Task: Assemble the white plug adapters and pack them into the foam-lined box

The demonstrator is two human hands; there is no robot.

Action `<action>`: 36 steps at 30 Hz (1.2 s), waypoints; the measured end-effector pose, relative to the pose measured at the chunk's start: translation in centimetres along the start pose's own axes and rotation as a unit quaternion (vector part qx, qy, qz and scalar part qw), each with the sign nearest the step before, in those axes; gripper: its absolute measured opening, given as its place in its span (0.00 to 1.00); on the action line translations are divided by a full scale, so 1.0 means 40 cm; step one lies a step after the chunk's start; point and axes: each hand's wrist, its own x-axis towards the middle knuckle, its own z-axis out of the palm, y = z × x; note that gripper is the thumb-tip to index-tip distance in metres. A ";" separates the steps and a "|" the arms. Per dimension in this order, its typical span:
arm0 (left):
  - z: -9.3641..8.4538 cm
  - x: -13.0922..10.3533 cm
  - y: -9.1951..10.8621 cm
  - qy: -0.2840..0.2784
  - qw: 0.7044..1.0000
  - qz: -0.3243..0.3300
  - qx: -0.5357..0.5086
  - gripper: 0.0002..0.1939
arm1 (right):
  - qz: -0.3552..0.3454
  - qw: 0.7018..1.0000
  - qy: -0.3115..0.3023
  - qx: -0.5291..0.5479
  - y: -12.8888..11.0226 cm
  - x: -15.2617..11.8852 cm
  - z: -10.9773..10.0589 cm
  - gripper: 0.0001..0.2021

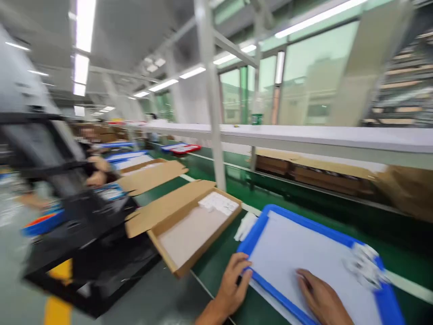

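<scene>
Below the centre of the view, my left hand rests at the near left corner of a blue-rimmed tray, its fingers bent around the rim. My right hand is over the white surface inside the tray, fingers curled; whether anything is in it is hidden. Some white pieces, blurred, lie at the tray's right end. Beyond the tray's left edge, more white pieces lie on the green table.
An open cardboard box with white parts stands left of the tray. A metal post rises behind it, beside a long shelf. At the left are a black frame and another person's hand.
</scene>
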 end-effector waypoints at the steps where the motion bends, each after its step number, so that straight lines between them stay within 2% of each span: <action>1: -0.008 0.008 0.002 0.002 1.000 0.000 0.010 0.13 | -0.009 1.000 -0.015 -0.019 -0.011 -0.001 -0.010 0.21; 2: -0.012 0.014 -0.001 0.003 1.000 0.000 0.019 0.12 | -0.020 0.999 -0.035 -0.030 -0.024 -0.001 -0.022 0.22; 6: -0.011 0.024 -0.021 0.001 0.999 0.018 0.041 0.11 | 0.010 0.999 -0.012 -0.038 -0.074 -0.005 -0.059 0.18; 9: -0.015 0.038 -0.015 0.022 0.998 0.044 0.036 0.10 | 0.027 0.999 0.017 -0.042 -0.088 -0.009 -0.064 0.20; 11: -0.020 0.074 0.001 0.023 0.997 0.060 0.034 0.09 | 0.024 0.998 0.025 -0.043 -0.085 -0.007 -0.060 0.18; 13: -0.015 0.134 0.023 -0.023 0.997 0.058 0.043 0.11 | 0.009 0.999 0.021 -0.044 -0.080 -0.002 -0.054 0.14; 15: 0.013 0.210 0.048 -0.104 0.992 0.044 0.048 0.13 | -0.011 0.999 0.012 -0.047 -0.076 0.002 -0.049 0.13; 18: 0.114 0.319 0.087 -0.250 0.967 0.043 0.013 0.15 | -0.027 0.998 0.011 -0.056 -0.075 0.006 -0.043 0.12; 20: 0.215 0.372 0.113 -0.352 0.934 0.051 -0.015 0.16 | -0.030 0.997 0.013 -0.067 -0.076 0.005 -0.039 0.12; 22: 0.329 0.404 0.136 -0.423 0.904 0.056 -0.030 0.19 | -0.032 0.996 0.012 -0.081 -0.076 0.004 -0.033 0.12; 25: 0.498 0.424 0.165 -0.463 0.884 0.055 -0.039 0.27 | -0.041 0.994 0.006 -0.099 -0.075 0.004 -0.024 0.11; 28: 0.628 0.428 0.188 -0.483 0.873 0.049 -0.055 0.34 | -0.052 0.992 -0.006 -0.111 -0.073 0.005 -0.016 0.09; 30: 0.681 0.428 0.198 -0.487 0.869 0.046 -0.073 0.36 | -0.058 0.991 -0.013 -0.117 -0.072 0.006 -0.010 0.06; 32: 0.706 0.431 0.202 -0.490 0.866 0.040 -0.097 0.34 | -0.058 0.991 -0.017 -0.121 -0.070 0.008 -0.004 0.04; 34: 0.704 0.438 0.199 -0.489 0.863 0.026 -0.124 0.32 | -0.054 0.991 -0.020 -0.119 -0.069 0.009 0.000 0.04; 36: 0.679 0.447 0.189 -0.479 0.865 0.002 -0.153 0.32 | -0.050 0.993 -0.018 -0.110 -0.068 0.009 0.002 0.05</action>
